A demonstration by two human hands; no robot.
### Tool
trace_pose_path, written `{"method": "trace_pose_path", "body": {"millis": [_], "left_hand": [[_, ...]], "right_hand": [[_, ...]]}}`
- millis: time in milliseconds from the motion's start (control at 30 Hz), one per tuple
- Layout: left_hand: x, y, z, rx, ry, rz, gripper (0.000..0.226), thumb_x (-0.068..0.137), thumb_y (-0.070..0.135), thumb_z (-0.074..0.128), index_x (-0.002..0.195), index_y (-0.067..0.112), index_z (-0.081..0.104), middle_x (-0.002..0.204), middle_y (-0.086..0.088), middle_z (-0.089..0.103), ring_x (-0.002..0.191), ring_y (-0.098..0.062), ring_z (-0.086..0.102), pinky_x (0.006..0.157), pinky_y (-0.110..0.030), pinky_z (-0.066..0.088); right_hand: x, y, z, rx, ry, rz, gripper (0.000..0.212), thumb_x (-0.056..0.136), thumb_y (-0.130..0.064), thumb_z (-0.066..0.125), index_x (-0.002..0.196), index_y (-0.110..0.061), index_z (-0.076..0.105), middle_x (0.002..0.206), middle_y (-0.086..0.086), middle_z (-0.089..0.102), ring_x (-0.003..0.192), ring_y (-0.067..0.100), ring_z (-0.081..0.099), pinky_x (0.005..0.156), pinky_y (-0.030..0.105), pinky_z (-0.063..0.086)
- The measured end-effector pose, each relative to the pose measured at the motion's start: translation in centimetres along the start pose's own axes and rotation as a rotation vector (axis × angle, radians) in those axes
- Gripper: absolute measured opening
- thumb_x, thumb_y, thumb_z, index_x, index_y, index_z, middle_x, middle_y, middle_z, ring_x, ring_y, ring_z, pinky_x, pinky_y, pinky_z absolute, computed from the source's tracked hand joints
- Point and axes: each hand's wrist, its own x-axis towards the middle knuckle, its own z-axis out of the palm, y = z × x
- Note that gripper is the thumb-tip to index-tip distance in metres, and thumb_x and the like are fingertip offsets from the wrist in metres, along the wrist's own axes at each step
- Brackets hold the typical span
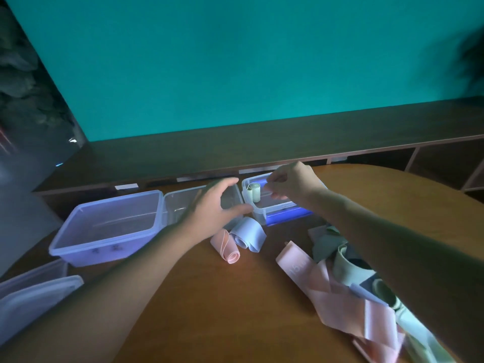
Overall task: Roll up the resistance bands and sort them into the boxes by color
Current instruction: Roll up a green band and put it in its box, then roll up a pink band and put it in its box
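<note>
On table (pixel 235 297): three boxes (pixel 110 226).

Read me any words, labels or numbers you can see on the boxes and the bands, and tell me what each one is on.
Dark marks on the front wall of the left box: too blurred to read.
Pale printed lettering on the loose pink band: blurred and sideways, not readable.
Nothing else in view carries legible text.

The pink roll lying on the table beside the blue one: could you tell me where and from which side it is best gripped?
Grip the pink roll across its coiled end, which lies nearest the person, coming from above. Its loose tail trails toward the boxes, so pinching the coil should keep it wound. The left hand is closest.
</note>
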Motion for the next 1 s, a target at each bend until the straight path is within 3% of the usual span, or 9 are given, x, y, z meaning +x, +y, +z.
{"method": "trace_pose_path", "body": {"millis": [67, 233, 400, 500, 567, 700, 900, 1000], "left_hand": [[-2.0, 0.1, -0.2, 0.005, 0.005, -0.021, 0.084, 0.071, 0.080, 0.061, 0.143, 0.040, 0.047, 0.147, 0.015, 0.052, 0.135, -0.013, 0.046, 0.109, -0.038, 0.044], [-6.5, 0.0, 0.6, 0.024, 0.103, -0.040, 0.056, 0.089, 0.051, 0.069, 0.140, 0.032, 0.054, 0.140, 0.007, 0.059, 0.130, -0.017, 0.053, 0.105, -0.041, 0.049], [-10.0, -1.7, 2.5, -0.059, 0.181, -0.124, 0.046, 0.089, 0.043, 0.071, 0.131, 0.025, 0.062, 0.123, 0.007, 0.069, 0.114, -0.015, 0.063, 0.096, -0.038, 0.053], [-12.1, -3.5, 4.2, -0.102, 0.190, -0.226, 0.040, 0.090, 0.041, 0.072, 0.125, 0.023, 0.064, 0.110, 0.010, 0.068, 0.104, -0.014, 0.064, 0.086, -0.028, 0.049], [-13.1, -5.0, 5.5, -0.071, 0.263, -0.242, 0.042, 0.091, 0.037, 0.072, 0.127, 0.016, 0.065, 0.112, 0.001, 0.070, 0.107, -0.020, 0.065, 0.091, -0.029, 0.048], [-12.3, -6.2, 5.7, -0.127, 0.302, -0.271, 0.046, 0.096, 0.038, 0.065, 0.136, 0.016, 0.060, 0.120, -0.004, 0.068, 0.110, -0.018, 0.062, 0.100, -0.036, 0.050], [-10.1, -6.9, 5.3, -0.194, 0.304, -0.185, 0.033, 0.101, 0.033, 0.059, 0.130, 0.018, 0.065, 0.119, 0.000, 0.071, 0.106, -0.014, 0.064, 0.098, -0.030, 0.051], [-9.3, -7.5, 5.8, -0.165, 0.289, -0.143, 0.030, 0.100, 0.032, 0.060, 0.127, 0.021, 0.067, 0.118, 0.001, 0.072, 0.109, -0.019, 0.066, 0.097, -0.035, 0.053]], "right_hand": [[-2.7, -0.9, 0.3, 0.005, 0.013, -0.023, 0.008, 0.088, -0.014, 0.077, 0.088, -0.007, 0.077, 0.068, 0.004, 0.073, 0.047, -0.003, 0.062, 0.051, 0.010, 0.048], [-8.9, -1.5, 2.8, 0.036, -0.068, -0.051, 0.019, 0.089, -0.021, 0.075, 0.071, -0.025, 0.071, 0.056, -0.006, 0.068, 0.043, 0.002, 0.057, 0.053, 0.012, 0.042], [-13.1, -0.4, 7.1, 0.067, -0.107, 0.012, 0.024, 0.090, -0.036, 0.074, 0.069, -0.025, 0.068, 0.056, 0.001, 0.069, 0.043, 0.006, 0.055, 0.053, 0.016, 0.048], [-14.2, 0.3, 10.3, 0.207, -0.126, 0.088, 0.018, 0.091, -0.032, 0.073, 0.081, -0.017, 0.071, 0.061, 0.007, 0.069, 0.046, 0.013, 0.060, 0.051, 0.026, 0.055], [-14.5, 0.9, 12.6, 0.276, -0.069, 0.120, 0.012, 0.092, -0.027, 0.072, 0.098, -0.017, 0.074, 0.066, 0.006, 0.070, 0.048, 0.014, 0.062, 0.052, 0.031, 0.058], [-13.6, 1.0, 15.0, 0.304, 0.152, 0.123, 0.019, 0.093, -0.040, 0.069, 0.103, -0.024, 0.070, 0.063, 0.003, 0.069, 0.049, 0.012, 0.063, 0.051, 0.025, 0.056], [-11.2, 0.9, 16.7, 0.319, 0.241, 0.135, 0.034, 0.091, -0.042, 0.071, 0.120, -0.024, 0.067, 0.068, 0.000, 0.070, 0.048, 0.010, 0.062, 0.051, 0.016, 0.049], [-10.2, 1.0, 17.2, 0.261, 0.273, 0.132, 0.043, 0.088, -0.054, 0.071, 0.118, -0.023, 0.071, 0.087, -0.008, 0.071, 0.075, 0.011, 0.068, 0.066, 0.009, 0.046]]}}
